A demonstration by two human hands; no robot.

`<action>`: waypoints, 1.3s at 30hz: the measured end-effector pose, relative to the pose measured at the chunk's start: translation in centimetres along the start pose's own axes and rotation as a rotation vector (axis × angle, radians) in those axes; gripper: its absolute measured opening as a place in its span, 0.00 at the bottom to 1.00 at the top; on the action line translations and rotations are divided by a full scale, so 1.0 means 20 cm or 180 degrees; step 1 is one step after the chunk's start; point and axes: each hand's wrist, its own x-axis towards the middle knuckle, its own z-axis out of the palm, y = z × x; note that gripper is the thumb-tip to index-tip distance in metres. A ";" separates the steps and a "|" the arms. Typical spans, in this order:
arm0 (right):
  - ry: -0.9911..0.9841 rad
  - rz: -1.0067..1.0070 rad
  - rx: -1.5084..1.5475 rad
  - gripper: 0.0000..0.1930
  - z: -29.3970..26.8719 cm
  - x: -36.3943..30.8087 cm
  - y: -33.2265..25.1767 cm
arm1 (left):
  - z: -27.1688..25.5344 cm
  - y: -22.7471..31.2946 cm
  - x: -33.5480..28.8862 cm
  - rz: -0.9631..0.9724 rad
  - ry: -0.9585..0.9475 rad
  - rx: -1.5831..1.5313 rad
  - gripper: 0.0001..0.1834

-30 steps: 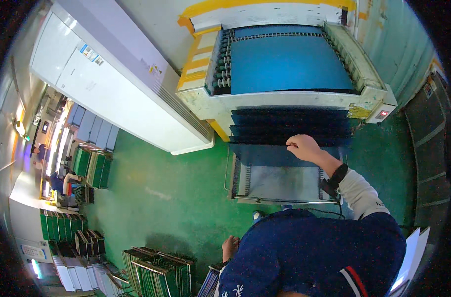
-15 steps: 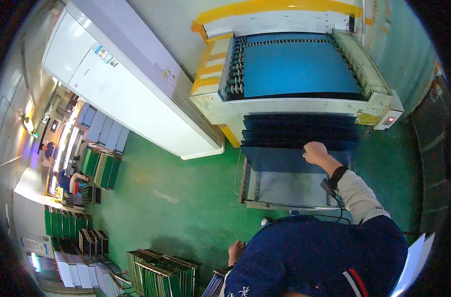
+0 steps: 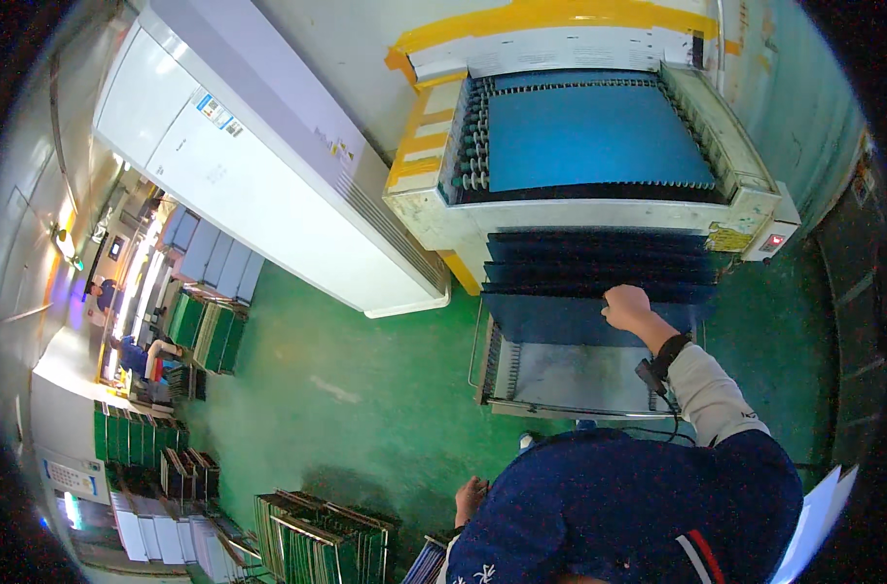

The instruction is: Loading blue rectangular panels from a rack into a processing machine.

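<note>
My right hand (image 3: 628, 310) is closed on the top edge of the frontmost dark blue panel (image 3: 545, 318), fingers curled over it. That panel leans with several similar dark panels (image 3: 599, 271) behind it in a wheeled metal rack (image 3: 579, 375) with slotted sides. Beyond the rack, a bright blue panel (image 3: 594, 136) lies flat on the rollers of a cream-coloured conveyor machine (image 3: 560, 212). My left hand (image 3: 470, 499) hangs low beside my body, fingers loosely curled and partly hidden, with nothing visible in it.
A tall white cabinet-style air conditioner (image 3: 297, 195) stands left of the machine. Racks of green-edged panels (image 3: 322, 540) stand at the lower left on the green floor (image 3: 326, 380). A person (image 3: 132, 358) is far off at the left. A dark, ribbed surface (image 3: 857, 321) borders the right side.
The bright blue panel has shifted slightly away from me, and rollers now show along its near edge. My right hand stays on the dark panel; the whole view has shifted a little.
</note>
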 end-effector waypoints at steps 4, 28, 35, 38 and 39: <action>0.0010 -0.0024 0.0012 0.12 0.01 -0.01 0.01 | 0.06 -0.07 0.02 -0.1218 0.0246 -0.2285 0.16; -0.0036 0.0040 -0.0099 0.12 -0.04 -0.03 -0.03 | 0.05 0.01 -0.01 -0.1178 0.0230 -0.1862 0.17; 0.0000 0.0015 -0.0091 0.12 -0.03 -0.04 -0.03 | 0.03 0.07 -0.01 -0.1588 0.0208 -0.2271 0.16; 0.0013 0.0009 -0.0075 0.12 -0.04 -0.05 -0.03 | 0.03 0.08 0.01 -0.2105 0.0447 -0.2660 0.15; 0.0013 0.0015 -0.0069 0.12 -0.04 -0.05 -0.03 | 0.03 0.07 0.00 -0.2105 0.0449 -0.2662 0.15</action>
